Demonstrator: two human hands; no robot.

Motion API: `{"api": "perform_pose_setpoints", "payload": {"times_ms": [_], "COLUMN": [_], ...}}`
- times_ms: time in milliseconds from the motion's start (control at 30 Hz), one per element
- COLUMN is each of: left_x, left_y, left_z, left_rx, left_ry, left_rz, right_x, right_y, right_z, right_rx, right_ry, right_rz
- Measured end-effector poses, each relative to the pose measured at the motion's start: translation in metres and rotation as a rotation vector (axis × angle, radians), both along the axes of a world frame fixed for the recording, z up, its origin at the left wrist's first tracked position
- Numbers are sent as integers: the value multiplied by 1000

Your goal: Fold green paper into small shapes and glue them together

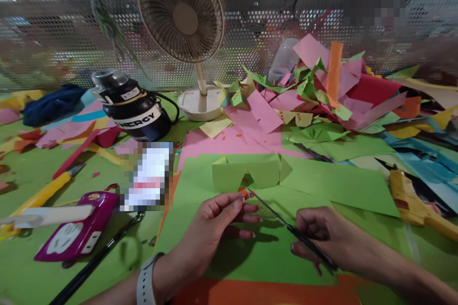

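Between the thumb and forefinger of my left hand (211,228) is a small orange paper scrap (244,193); the other fingers stick out to the right. My right hand (324,231) is closed round slim black tweezers (274,213), whose tip reaches the scrap. Whether the tip grips it or only touches it, I cannot tell. Just beyond my fingers stands a folded light green paper strip (229,175) with a notch in its lower edge and orange bits at the notch. Its flat end (339,178) stretches right. Beneath lie green sheets (193,209) over an orange sheet (214,293).
Behind are a white fan (202,102), a black bottle (139,116) and a heap of coloured paper scraps (265,109). On the left lie a blurred phone (148,176), a purple device (82,226) and a yellow cutter (46,193). A yellow glue gun (404,198) rests on the right.
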State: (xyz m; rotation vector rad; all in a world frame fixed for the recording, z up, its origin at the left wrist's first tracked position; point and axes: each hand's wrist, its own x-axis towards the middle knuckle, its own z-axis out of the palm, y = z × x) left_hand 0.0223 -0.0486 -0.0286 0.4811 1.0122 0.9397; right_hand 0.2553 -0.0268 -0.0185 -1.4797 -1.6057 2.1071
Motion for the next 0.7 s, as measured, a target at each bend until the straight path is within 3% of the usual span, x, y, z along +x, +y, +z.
{"api": "perform_pose_setpoints", "payload": {"times_ms": [700], "left_x": [1], "left_y": [-2], "left_z": [-2], "left_rx": [38], "left_ry": [-71], "left_rz": [-25], "right_x": [-3], "right_y": [-2], "right_z": [1], "right_rx": [27], "right_ry": [-71], "right_rz": [35]}}
